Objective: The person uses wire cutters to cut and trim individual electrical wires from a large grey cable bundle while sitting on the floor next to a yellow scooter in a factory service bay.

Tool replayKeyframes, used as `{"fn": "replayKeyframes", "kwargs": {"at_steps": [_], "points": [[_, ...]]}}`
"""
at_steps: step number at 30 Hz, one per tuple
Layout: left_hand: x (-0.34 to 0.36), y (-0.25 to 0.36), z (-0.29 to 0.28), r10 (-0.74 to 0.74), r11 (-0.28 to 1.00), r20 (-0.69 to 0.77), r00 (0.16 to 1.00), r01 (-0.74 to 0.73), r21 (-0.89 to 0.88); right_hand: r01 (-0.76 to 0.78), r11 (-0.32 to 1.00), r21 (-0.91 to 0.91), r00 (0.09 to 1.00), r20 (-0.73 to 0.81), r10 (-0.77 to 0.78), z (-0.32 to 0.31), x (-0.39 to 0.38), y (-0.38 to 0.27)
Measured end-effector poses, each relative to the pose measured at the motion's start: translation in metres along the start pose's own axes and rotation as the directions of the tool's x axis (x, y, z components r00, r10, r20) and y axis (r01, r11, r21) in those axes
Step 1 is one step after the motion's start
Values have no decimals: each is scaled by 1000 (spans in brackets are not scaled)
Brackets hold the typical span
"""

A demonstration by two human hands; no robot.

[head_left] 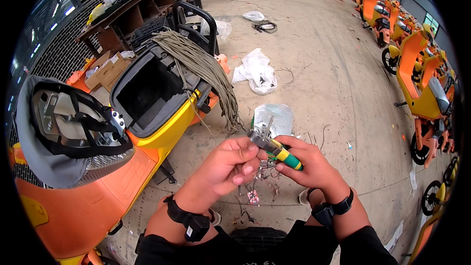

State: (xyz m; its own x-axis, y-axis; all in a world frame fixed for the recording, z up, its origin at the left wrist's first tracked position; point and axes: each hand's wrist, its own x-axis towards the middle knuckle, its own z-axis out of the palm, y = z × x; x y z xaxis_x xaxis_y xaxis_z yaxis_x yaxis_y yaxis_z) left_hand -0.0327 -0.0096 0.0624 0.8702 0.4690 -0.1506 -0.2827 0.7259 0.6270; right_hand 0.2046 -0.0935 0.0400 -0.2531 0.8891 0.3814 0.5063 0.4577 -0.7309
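My right hand (310, 163) is wrapped around a pair of pliers (289, 158) with green and yellow handles, its dark metal head pointing up and left. The fingers of my left hand (228, 163) are curled and pinched together right by the pliers' jaws; whatever they hold is too small or hidden to name. Just beyond the jaws, a clear plastic bag (278, 118) lies on the floor. Beneath my hands, small scraps and wire bits are scattered, among them a red-and-white piece (253, 197).
Close on my left stands an orange and yellow scooter (113, 186), its storage box (147, 88) uncovered and its seat (73, 132) tipped over. A bundle of grey-green cord (196, 64) drapes over the box. White bags (260, 73) lie ahead. Scooters (417, 78) line the right side.
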Motion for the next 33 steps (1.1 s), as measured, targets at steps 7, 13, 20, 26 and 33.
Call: {"fn": "replayKeyframes", "kwargs": {"at_steps": [7, 13, 20, 26, 33], "points": [[8, 1, -1, 77, 997, -89, 993, -76, 19, -103, 994, -40, 994, -50, 101, 6, 1, -1], [23, -13, -14, 671, 162, -58, 739, -70, 984, -346, 938, -25, 938, -47, 344, 16, 4, -16], [22, -13, -13, 713, -95, 88, 696, -29, 995, -326, 945, -17, 945, -23, 326, 15, 4, -15], [11, 5, 9, 300, 860, -278, 913, -133, 492, -192, 980, 60, 980, -44, 194, 11, 1, -5], [7, -13, 1, 119, 984, -24, 993, -122, -133, 4, 1000, 2, 997, -73, -3, 9, 1, 6]]}}
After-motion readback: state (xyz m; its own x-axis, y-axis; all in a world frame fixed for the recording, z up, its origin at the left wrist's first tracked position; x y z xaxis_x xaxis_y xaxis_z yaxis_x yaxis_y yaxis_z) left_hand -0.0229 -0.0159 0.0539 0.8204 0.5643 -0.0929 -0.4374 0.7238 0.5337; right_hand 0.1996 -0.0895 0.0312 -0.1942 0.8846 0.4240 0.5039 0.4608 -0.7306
